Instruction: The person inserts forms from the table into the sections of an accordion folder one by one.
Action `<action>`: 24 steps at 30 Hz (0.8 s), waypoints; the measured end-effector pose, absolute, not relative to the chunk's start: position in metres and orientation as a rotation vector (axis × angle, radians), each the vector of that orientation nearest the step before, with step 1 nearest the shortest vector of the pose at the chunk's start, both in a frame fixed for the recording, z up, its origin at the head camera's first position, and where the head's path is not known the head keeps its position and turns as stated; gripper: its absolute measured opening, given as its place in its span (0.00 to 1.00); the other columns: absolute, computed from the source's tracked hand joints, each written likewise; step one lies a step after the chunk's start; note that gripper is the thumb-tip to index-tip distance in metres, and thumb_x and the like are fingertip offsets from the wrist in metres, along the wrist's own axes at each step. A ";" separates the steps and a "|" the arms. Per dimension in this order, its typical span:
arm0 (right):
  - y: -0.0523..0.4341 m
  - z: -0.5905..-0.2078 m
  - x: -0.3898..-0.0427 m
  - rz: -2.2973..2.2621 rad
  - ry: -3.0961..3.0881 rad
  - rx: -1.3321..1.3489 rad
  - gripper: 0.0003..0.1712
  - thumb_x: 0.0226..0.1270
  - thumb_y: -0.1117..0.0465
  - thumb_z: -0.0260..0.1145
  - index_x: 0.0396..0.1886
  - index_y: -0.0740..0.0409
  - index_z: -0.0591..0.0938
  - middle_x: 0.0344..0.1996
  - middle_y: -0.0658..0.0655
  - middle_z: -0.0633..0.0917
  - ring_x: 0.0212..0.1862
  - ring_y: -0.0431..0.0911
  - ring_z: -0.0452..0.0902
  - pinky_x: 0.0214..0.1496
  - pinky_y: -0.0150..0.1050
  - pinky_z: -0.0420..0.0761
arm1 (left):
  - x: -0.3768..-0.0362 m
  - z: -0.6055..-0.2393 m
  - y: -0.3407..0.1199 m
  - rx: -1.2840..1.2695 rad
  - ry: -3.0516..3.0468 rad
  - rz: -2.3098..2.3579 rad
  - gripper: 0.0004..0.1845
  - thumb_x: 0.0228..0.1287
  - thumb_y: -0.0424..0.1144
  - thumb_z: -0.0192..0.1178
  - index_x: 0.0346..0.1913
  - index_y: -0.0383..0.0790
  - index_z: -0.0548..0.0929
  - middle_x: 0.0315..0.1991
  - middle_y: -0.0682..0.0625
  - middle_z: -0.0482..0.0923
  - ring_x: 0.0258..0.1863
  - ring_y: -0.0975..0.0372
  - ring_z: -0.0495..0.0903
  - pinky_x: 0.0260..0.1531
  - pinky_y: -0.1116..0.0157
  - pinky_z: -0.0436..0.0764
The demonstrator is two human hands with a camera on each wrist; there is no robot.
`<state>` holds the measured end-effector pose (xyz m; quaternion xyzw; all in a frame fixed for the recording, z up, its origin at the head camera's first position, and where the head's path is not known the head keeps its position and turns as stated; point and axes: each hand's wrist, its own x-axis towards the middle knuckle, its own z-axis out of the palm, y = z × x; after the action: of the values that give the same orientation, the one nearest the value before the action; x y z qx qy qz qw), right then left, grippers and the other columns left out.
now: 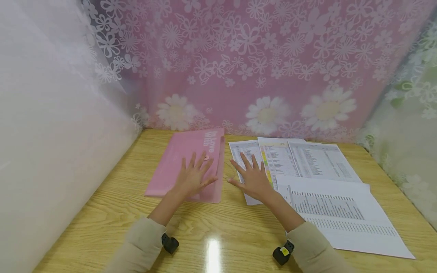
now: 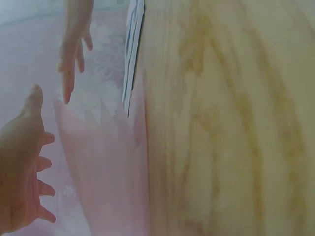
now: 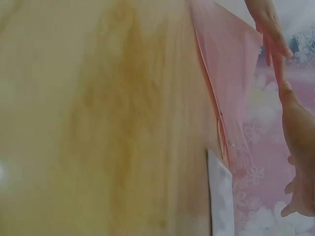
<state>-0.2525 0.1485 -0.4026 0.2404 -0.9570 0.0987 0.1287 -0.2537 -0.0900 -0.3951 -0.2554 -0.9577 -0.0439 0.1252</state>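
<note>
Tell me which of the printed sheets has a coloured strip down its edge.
The middle sheet in the back row, just right of the right hand. A yellow-green strip runs down its left edge; the other printed sheets are plain black and white.

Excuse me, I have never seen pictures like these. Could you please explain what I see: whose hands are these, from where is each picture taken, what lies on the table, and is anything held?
No machine here: a person works with two bare hands. The wide picture comes from a camera on the person's head, looking down. The two blurry ones come from small cameras strapped to each wrist, so the wooden table appears tilted.

On the table lie a pink plastic document folder and several printed sheets full of small tables, partly overlapping.

The left hand is spread over the folder; the right hand is spread over the leftmost sheet. Both have straight fingers and hold nothing. Whether they touch or hover, I cannot tell.
</note>
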 end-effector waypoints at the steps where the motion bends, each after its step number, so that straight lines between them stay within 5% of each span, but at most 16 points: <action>1: 0.145 -0.405 -0.252 0.305 -2.787 0.703 0.39 0.63 0.36 0.53 0.71 0.44 0.58 0.70 0.62 0.50 0.66 0.68 0.38 0.55 0.70 0.47 | -0.253 -0.397 -0.089 -0.747 -2.788 -0.122 0.39 0.63 0.67 0.35 0.71 0.48 0.56 0.71 0.44 0.42 0.67 0.43 0.39 0.58 0.39 0.39; 6: 0.132 -0.420 -0.251 0.372 -2.803 0.725 0.39 0.63 0.34 0.49 0.71 0.44 0.58 0.70 0.61 0.48 0.66 0.69 0.38 0.56 0.70 0.47 | -0.251 -0.404 -0.085 -0.787 -2.776 -0.170 0.43 0.63 0.69 0.26 0.70 0.42 0.58 0.71 0.42 0.44 0.67 0.43 0.40 0.58 0.39 0.44; 13: 0.120 -0.439 -0.248 0.457 -2.786 0.737 0.40 0.62 0.35 0.52 0.69 0.47 0.62 0.69 0.63 0.51 0.65 0.70 0.42 0.55 0.70 0.47 | -0.249 -0.410 -0.080 -0.798 -2.821 -0.235 0.38 0.65 0.62 0.43 0.70 0.40 0.57 0.71 0.41 0.39 0.67 0.44 0.38 0.59 0.41 0.41; 24: 0.110 -0.465 -0.241 0.426 -2.813 0.786 0.39 0.63 0.34 0.49 0.69 0.48 0.64 0.68 0.62 0.55 0.66 0.66 0.43 0.58 0.68 0.45 | -0.247 -0.418 -0.075 -0.808 -2.871 -0.271 0.39 0.65 0.63 0.40 0.70 0.38 0.56 0.71 0.41 0.37 0.67 0.45 0.38 0.59 0.41 0.44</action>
<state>-0.2409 0.1103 -0.4652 0.2652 -0.9487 0.1437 0.0949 -0.2472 -0.0748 -0.4184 -0.2691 -0.9561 -0.0903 0.0735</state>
